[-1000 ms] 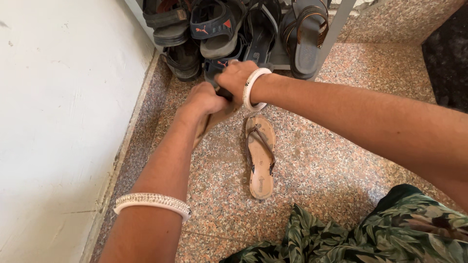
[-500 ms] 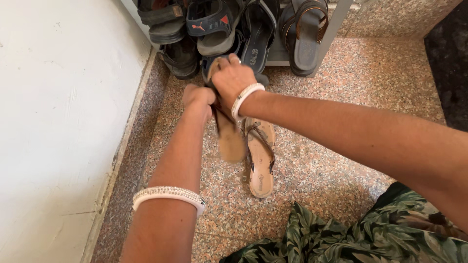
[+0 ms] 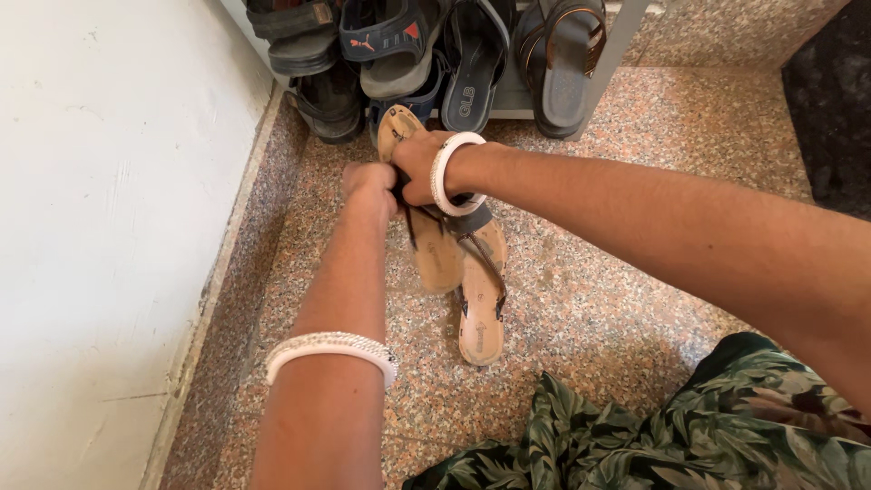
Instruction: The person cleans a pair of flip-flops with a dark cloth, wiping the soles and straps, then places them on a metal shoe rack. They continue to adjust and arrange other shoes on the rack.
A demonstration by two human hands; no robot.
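Observation:
A tan flat sandal (image 3: 434, 254) with dark straps is lifted off the floor, toe end up near the shoe rack. My left hand (image 3: 370, 185) and my right hand (image 3: 419, 170) both grip it around its strap, close together. A white bangle sits on each wrist. The matching tan sandal (image 3: 481, 299) lies flat on the speckled stone floor just right of the held one, partly hidden under my right wrist.
A shoe rack (image 3: 617, 45) at the top holds several dark sandals and slippers (image 3: 472, 63). A white wall (image 3: 100, 227) runs along the left. Green leaf-patterned cloth (image 3: 689, 426) covers my leg at the lower right.
The sandal has been raised from the floor beside its mate and now hangs lifted in both hands; my hands have moved up and toward the rack.

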